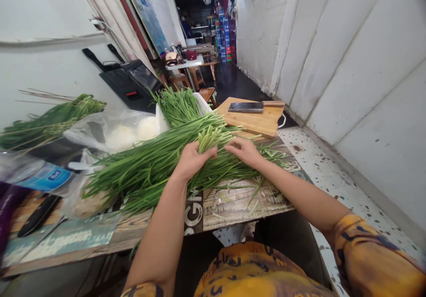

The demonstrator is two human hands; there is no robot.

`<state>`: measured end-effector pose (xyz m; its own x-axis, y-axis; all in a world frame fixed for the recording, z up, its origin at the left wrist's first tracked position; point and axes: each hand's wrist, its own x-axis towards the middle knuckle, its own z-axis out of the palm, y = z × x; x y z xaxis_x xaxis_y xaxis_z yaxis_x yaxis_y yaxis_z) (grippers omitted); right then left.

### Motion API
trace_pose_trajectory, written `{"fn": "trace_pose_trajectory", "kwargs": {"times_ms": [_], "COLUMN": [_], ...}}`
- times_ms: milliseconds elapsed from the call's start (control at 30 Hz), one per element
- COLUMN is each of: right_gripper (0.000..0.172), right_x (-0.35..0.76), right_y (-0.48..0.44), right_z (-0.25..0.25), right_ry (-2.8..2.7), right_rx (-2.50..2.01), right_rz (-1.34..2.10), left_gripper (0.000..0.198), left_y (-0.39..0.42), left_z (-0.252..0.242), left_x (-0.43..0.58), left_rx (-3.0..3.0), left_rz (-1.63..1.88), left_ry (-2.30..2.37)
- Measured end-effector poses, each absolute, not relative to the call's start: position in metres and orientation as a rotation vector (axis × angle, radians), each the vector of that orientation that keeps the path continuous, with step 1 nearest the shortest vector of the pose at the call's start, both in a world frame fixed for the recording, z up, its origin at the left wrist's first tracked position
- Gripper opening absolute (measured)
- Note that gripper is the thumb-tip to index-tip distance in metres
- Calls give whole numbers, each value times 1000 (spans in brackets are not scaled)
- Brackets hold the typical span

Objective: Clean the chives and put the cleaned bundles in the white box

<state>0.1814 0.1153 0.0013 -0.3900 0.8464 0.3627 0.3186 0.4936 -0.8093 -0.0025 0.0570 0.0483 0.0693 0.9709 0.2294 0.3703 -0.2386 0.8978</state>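
Note:
A large heap of long green stalks point(143, 161) lies across the table. My left hand point(194, 159) is wrapped round a bunch of stalks point(211, 138), its pale cut ends fanned out toward the right. Just right of that bunch, my right hand point(244, 152) has its fingers curled together over the heap; whatever they may pinch is too small to make out. Loose scraps and thin stalks point(256, 192) are scattered below my right forearm. Behind the heap, a white container point(163, 120) holds more green stalks.
A cleaver point(246, 107) rests on a wooden board point(251, 124) at the back right. Plastic bags point(96, 130), a black-handled knife point(39, 215) and a bottle point(49, 176) occupy the left side. The table's front edge point(133, 239) is near my body.

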Motion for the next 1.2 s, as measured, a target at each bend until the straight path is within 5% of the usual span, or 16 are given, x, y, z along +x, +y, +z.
{"fn": "trace_pose_trajectory", "kwargs": {"times_ms": [267, 600, 800, 967, 1200], "right_gripper": [22, 15, 32, 30, 28], "right_x": [193, 194, 195, 183, 176], "right_y": [108, 97, 100, 96, 94], "right_z": [18, 27, 25, 14, 3], "right_ry": [-1759, -1652, -1504, -1592, -1641], "right_rx": [-942, -823, -848, -734, -847], "right_rz": [1001, 1142, 1376, 1456, 1260], "left_gripper": [31, 21, 18, 20, 20], "left_y": [58, 54, 55, 58, 60], "left_z": [46, 49, 49, 45, 40], "left_x": [-3, 6, 5, 5, 8], "left_rx": [1619, 1966, 1891, 1829, 1826], "left_rz": [1336, 954, 989, 1024, 961], "left_ry": [1524, 1580, 1530, 1485, 1476]}}
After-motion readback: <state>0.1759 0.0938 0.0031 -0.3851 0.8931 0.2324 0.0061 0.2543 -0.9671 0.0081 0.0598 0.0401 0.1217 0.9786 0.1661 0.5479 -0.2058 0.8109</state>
